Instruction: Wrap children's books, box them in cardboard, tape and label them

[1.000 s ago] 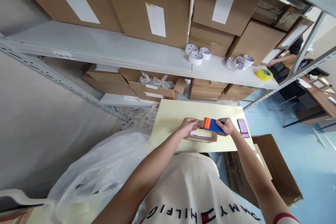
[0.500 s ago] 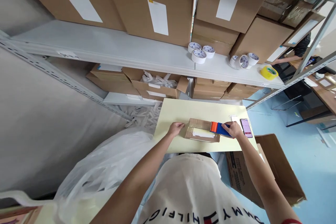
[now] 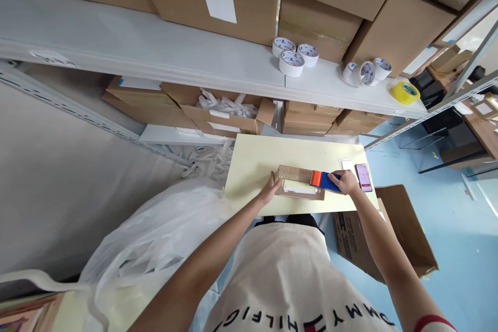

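A small cardboard box (image 3: 299, 195) with a white label lies on the pale yellow table. At its left end, my left hand (image 3: 270, 190) is pressed round the edge, steadying it, with the fingers partly hidden. My right hand (image 3: 345, 181) is closed round the blue body of a tape dispenser (image 3: 327, 181). The dispenser's orange head rests at the right part of the box top, where clear tape shows along the surface. Just right of my right hand lies a phone (image 3: 363, 177) with a lit screen, beside a white paper (image 3: 345, 164).
The table (image 3: 252, 158) stands before a metal shelf (image 3: 218, 57) bearing large boxes, white tape rolls (image 3: 291, 64) and a yellow tape roll (image 3: 405, 93). An open carton (image 3: 408, 233) sits on the floor at right. White plastic bags (image 3: 163, 223) bulge at left.
My left hand has moved from just off the box onto its left end. My right hand stays on the tape dispenser at nearly the same spot. The whole view has shifted slightly.
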{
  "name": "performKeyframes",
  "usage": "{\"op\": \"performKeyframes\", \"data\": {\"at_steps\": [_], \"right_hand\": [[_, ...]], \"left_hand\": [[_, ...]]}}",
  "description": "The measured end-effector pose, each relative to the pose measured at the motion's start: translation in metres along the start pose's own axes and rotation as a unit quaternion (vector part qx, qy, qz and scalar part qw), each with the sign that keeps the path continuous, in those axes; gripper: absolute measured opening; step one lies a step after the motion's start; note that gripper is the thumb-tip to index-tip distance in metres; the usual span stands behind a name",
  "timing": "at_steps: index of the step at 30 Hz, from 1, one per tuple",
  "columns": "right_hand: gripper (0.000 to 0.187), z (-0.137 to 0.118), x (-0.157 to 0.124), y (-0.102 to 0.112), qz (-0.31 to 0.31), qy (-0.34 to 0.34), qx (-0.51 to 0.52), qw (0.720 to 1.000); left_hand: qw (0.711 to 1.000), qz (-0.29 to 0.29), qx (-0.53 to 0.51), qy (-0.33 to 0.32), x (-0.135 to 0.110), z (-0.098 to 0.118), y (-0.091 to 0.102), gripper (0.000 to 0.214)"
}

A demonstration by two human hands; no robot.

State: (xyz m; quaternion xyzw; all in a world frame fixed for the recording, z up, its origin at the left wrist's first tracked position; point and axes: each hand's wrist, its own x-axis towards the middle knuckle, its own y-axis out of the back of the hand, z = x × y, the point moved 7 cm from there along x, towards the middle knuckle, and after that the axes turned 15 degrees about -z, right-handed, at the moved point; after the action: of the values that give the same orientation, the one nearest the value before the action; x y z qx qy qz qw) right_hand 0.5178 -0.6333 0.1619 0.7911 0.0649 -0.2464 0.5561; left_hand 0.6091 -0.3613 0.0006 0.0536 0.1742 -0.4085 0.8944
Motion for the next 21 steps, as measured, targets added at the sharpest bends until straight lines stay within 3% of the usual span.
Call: {"op": "performKeyframes", "data": {"at_steps": [2, 3, 5, 7, 8, 10, 13, 19, 21], "right_hand": [[0.049, 0.000, 0.000, 0.000, -0.004, 0.002, -0.003, 1.000], [0.049, -0.001, -0.001, 0.000, -0.006, 0.001, -0.005, 1.000], [0.050, -0.003, -0.001, 0.000, -0.014, 0.003, -0.010, 1.000], [0.050, -0.008, 0.000, 0.001, -0.023, 0.012, -0.013, 1.000], [0.050, -0.010, 0.001, 0.001, -0.027, 0.017, -0.015, 0.999], [0.049, -0.014, 0.003, 0.003, -0.034, 0.028, -0.016, 0.999], [0.049, -0.004, 0.003, 0.006, -0.048, 0.036, -0.010, 0.998], [0.050, 0.069, -0.002, -0.004, -0.068, 0.013, 0.002, 0.998], [0.051, 0.082, 0.006, -0.015, -0.078, 0.011, 0.001, 0.997]], "left_hand": [[0.987, -0.008, 0.156, -0.031, -0.001, 0.027, 0.000, 0.122], [0.966, -0.018, 0.252, -0.063, -0.001, 0.044, -0.004, 0.134], [0.898, -0.059, 0.419, -0.118, 0.000, 0.072, -0.021, 0.148], [0.834, -0.101, 0.526, -0.132, 0.002, 0.085, -0.037, 0.150], [0.815, -0.109, 0.555, -0.125, 0.004, 0.087, -0.041, 0.146], [0.803, -0.100, 0.579, -0.103, 0.006, 0.088, -0.042, 0.137], [0.806, -0.081, 0.581, -0.079, 0.007, 0.086, -0.036, 0.126], [0.792, -0.089, 0.602, -0.048, 0.006, 0.084, -0.030, 0.122], [0.786, -0.084, 0.611, -0.039, 0.005, 0.085, -0.023, 0.122]]}}
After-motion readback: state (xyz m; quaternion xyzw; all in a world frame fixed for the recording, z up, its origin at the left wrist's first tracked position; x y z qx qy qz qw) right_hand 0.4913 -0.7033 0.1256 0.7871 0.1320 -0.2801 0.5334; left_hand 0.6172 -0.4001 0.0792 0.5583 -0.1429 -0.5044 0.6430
